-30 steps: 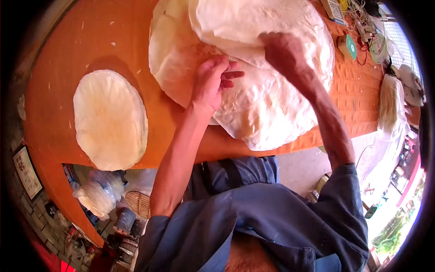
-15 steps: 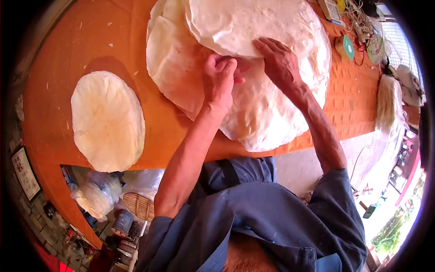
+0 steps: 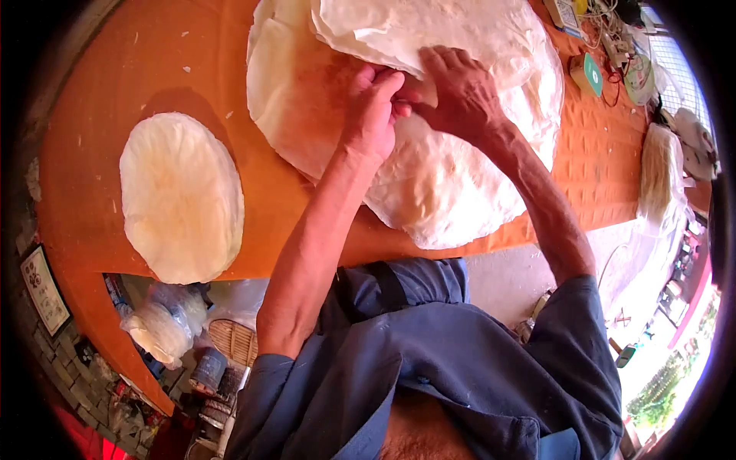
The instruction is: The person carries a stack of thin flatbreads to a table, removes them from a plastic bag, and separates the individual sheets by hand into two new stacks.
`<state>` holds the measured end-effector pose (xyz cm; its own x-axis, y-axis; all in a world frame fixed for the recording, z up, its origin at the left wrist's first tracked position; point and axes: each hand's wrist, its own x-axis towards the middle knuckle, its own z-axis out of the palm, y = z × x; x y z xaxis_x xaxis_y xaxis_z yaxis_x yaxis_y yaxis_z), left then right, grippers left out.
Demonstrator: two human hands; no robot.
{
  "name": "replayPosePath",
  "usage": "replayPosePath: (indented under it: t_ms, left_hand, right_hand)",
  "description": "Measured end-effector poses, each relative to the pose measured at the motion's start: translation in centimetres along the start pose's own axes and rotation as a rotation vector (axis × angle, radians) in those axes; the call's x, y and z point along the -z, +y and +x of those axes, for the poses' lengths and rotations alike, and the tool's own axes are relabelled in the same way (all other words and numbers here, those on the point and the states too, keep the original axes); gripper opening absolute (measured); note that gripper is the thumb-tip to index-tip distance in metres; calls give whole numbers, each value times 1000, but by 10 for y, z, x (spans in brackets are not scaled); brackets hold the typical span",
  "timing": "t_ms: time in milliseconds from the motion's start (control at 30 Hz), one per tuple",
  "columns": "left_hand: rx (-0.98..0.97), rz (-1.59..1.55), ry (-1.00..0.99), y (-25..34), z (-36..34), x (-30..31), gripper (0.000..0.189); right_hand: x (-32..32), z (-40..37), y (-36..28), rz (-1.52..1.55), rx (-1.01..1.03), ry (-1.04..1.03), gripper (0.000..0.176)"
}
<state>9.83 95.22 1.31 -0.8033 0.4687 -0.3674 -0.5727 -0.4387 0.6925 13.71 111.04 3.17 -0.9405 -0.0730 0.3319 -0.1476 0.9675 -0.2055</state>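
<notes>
"Checking the pale sheet pile [image 3: 452, 203]. Where is it, and what's on it?"

"On the orange table [image 3: 84, 169], in front of the person, running past top of view. Left hand [image 3: 373, 100]: fingers curled, thumb against the index, just below the edge of the upper layer [image 3: 437, 27]. Can't tell if it's pinching material. Right hand [image 3: 462, 88]: palm down, fingers extended at that same edge, thumb pointing toward the left."

"Handling guess?"

"Light, soft, limp. Wrinkles and thin edges suggest it drapes. Probably clings more than it slips; can't confirm. Likely tears if yanked at one thin spot."

"Grip where?"

"Free edge of the upper layer, two hands apart, broad finger contact. I'd avoid the reddish patch beside the left hand; could be thin there."

"Oval pad [image 3: 182, 199]?"

"Well left, same table, untouched. Looks thicker. I'd support it from underneath."
</notes>
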Motion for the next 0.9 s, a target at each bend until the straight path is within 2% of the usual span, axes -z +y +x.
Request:
replayPosePath:
  t_ms: [100, 133, 167, 200, 267, 300, 367, 467, 500, 567, 633, 667, 700, 767, 800, 900]
  left_hand:
    - [12, 49, -24, 3, -4, 10, 20]
    - [-1, 72, -8, 9, -10, 11, 21]
    - [-6, 95, 6, 14, -20, 9, 23]
    - [-12, 118, 17, 18, -31, 8, 24]
    - [-11, 249, 108, 24, -62, 28, 26]
    - [-12, 314, 160, 27, -78, 45, 27]
    - [-98, 409, 368, 20, -105, 90, 26]
    - [-154, 369, 612, 29, -119, 123, 32]
    - [-110, 300, 580, 28, -117, 131, 32]
    - [-18, 163, 524, 25, -114, 146, 32]
    - [-14, 185, 461, 34, -115, 136, 27]
    - [-15, 169, 456, 35, -115, 140, 26]
    - [-22, 152, 449, 36, -114, 143, 25]
    - [-108, 376, 470, 33, -118, 143, 23]
    - [-161, 485, 474, 33, -116, 141, 22]
    - [-375, 793, 525, 32, -116, 137, 21]
  right_hand:
    - [-9, 3, 16, -9, 72, -87, 27]
    - [-7, 14, 28, -85, 135, -118, 18]
    - [-1, 21, 37, -62, 62, -208, 13]
    - [-18, 28, 74, -463, 277, -128, 4]
    - [45, 65, 74, -232, 273, -16, 8]
    - [92, 71, 44, -101, 164, 122, 10]
    - [146, 85, -13, -267, 21, 289, 9]
    - [111, 44, -42, -722, 342, 205, 8]
    - [92, 29, -48, -879, 450, 176, 11]
    - [35, 2, -63, 46, 180, -130, 8]
    - [-15, -27, -66, 120, 144, -243, 5]
    - [-12, -28, -72, 128, 157, -145, 4]
    - [-6, -22, -73, 110, 142, -172, 4]
    - [21, -14, -73, 67, 86, -243, 5]
    - [38, -8, -83, 21, 135, -135, 8]
    - [15, -26, -99, 163, 58, -224, 8]
